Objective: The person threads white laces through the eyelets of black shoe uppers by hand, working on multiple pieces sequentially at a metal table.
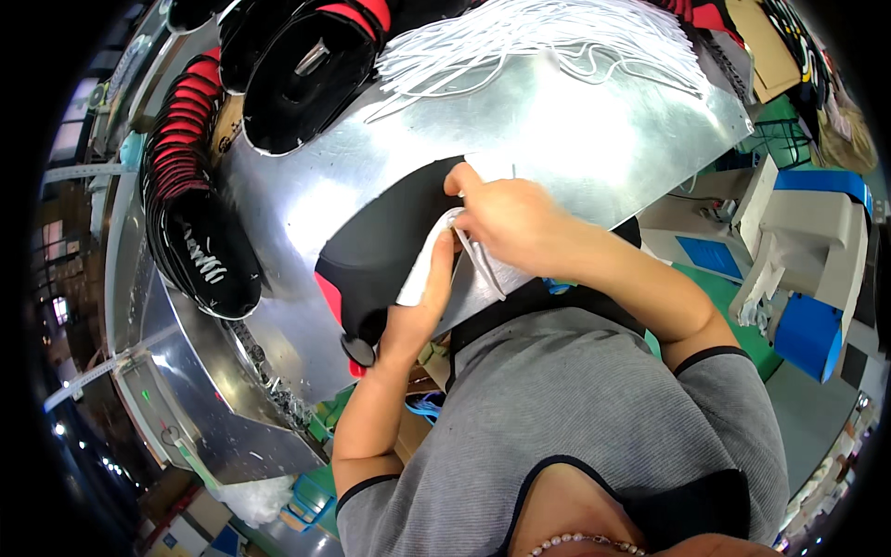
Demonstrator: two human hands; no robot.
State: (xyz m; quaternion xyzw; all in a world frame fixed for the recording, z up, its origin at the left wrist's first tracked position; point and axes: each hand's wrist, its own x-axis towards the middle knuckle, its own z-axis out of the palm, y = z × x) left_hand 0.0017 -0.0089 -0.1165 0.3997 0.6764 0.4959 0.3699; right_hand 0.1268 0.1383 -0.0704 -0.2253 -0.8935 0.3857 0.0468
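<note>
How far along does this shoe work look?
Done, it seems: a stack of black-and-red pieces lies at the table's left, some with white lacing. In hand: the left hand and right hand hold one black piece with a white strip. Left: a pile of white cords waits behind.

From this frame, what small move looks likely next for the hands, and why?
Probably draw the white lace through with the right hand. The left hand pins the black shoe upper and its white lining on the metal table, and the right hand pinches the lace at its edge.
</note>
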